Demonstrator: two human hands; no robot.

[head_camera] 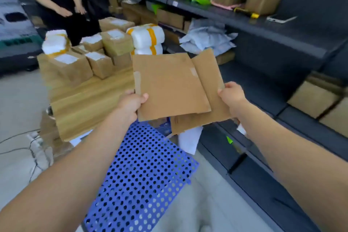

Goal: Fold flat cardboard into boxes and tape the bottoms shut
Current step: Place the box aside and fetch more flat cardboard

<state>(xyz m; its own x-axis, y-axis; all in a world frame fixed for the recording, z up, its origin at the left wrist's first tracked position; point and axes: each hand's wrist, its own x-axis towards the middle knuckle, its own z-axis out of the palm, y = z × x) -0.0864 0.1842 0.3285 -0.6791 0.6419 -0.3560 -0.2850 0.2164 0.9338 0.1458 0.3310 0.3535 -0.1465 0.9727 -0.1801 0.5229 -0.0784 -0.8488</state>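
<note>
In the head view, you hold the flat cardboard up in the air in front of you. It is above the blue board with holes and just beside the desk.

I think you hold it like this, one hand on each side, so you can pull it open into a box shape. It looks flat and not yet opened, so the bottom is not ready for tape.

Your left hand pinches the near left corner. The thumb lies on top. The rest of that hand goes under the cardboard, where I cannot see it.

Your right hand grips the right edge, and its fingers curl round the side flap. Neither hand is loose.

The packed boxes sit at the far end of the desk, well apart from your hands. I think they are there to keep out of your way.
</note>
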